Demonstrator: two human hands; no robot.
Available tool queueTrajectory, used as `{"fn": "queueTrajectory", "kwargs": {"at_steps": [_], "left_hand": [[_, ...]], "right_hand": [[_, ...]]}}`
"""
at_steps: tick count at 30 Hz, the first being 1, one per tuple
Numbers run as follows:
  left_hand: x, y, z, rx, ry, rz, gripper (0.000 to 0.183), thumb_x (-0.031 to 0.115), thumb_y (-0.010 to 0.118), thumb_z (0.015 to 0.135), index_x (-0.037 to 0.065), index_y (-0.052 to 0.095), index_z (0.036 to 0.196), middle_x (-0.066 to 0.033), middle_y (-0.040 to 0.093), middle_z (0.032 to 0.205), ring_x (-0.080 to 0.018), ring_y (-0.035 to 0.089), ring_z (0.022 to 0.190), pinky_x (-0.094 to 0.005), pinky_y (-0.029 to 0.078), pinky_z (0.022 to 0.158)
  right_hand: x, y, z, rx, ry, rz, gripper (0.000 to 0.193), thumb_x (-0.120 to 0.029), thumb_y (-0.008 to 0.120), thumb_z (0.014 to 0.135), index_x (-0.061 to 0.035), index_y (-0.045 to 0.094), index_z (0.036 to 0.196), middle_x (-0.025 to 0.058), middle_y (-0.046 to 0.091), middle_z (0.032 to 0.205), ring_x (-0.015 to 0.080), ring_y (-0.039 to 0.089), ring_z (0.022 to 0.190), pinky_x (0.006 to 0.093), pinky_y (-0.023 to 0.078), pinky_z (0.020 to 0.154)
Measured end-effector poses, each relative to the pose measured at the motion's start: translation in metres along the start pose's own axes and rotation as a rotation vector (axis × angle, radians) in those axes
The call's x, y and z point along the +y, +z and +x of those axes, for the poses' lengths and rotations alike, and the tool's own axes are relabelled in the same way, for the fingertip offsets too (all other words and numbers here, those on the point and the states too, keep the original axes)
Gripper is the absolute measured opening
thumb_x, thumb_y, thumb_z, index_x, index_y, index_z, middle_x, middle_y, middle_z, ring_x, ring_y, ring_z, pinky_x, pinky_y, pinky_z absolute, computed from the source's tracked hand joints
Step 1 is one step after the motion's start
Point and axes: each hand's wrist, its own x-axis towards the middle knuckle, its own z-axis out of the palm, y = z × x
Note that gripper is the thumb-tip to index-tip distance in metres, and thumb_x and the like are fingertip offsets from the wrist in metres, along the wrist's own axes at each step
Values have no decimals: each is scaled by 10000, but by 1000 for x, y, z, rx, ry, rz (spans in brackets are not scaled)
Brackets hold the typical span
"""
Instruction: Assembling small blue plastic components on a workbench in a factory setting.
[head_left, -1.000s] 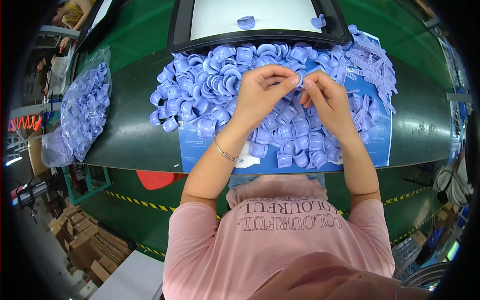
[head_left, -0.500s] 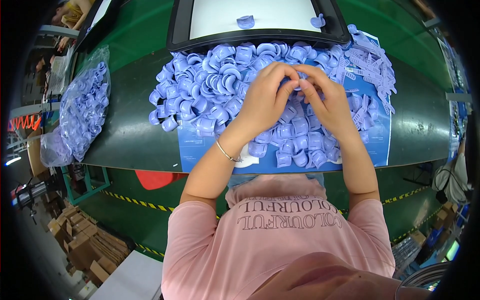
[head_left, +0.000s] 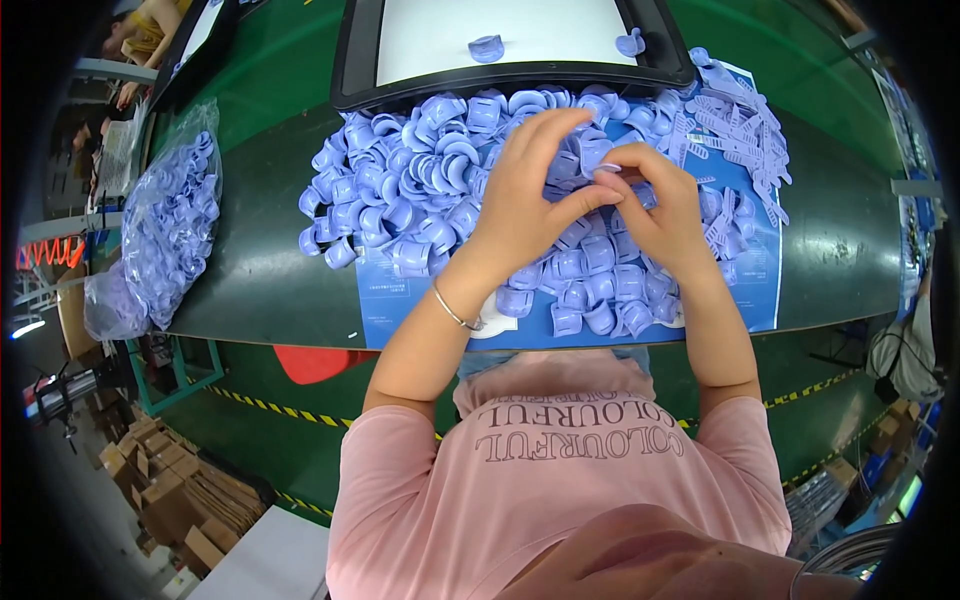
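Over the middle of the pile, my right hand (head_left: 655, 200) pinches a lavender curved plastic piece (head_left: 594, 153) between thumb and bent fingers. My left hand (head_left: 530, 190) is beside it with its fingers spread apart. The left thumb reaches across to the right fingertips; whether it also touches the piece I cannot tell. Beneath and around both hands lies a heap of similar curved lavender pieces (head_left: 425, 175). More of them (head_left: 600, 285) lie nearer to me. Flat slotted lavender straps (head_left: 740, 125) are piled at the right.
A black-rimmed tray (head_left: 510, 82) with a white bottom stands at the far side, two curved pieces in it. A clear bag (head_left: 170, 230) full of lavender parts sits at the left end of the dark table (head_left: 265, 250). Blue sheeting (head_left: 385, 310) lies under the heap.
My left fingers have opened away from the right hand and spread out. The right hand keeps its pinch, and more of the lavender piece shows between the hands.
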Motion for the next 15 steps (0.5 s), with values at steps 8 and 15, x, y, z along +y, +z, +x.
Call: {"fn": "queueTrajectory", "kwargs": {"at_steps": [8, 15], "left_hand": [[-7, -3, -4, -149, -99, -154, 523, 220, 739, 754, 79, 575, 1230, -120, 638, 1134, -309, 600, 1002, -383, 445, 909], [-8, 0, -6, -248, 109, 76, 495, 124, 666, 809, 82, 528, 1283, -144, 639, 1099, -303, 606, 982, -445, 414, 955]], "right_hand": [[-5, -5, 0, 104, -189, -112, 120, 11, 670, 780, -8, 661, 899, 91, 641, 833, 192, 631, 745, 262, 493, 655], [3, -7, 5, 245, -208, -137, 86, 20, 656, 801, 4, 663, 885, 113, 634, 962, 187, 625, 857, 250, 500, 697]]}}
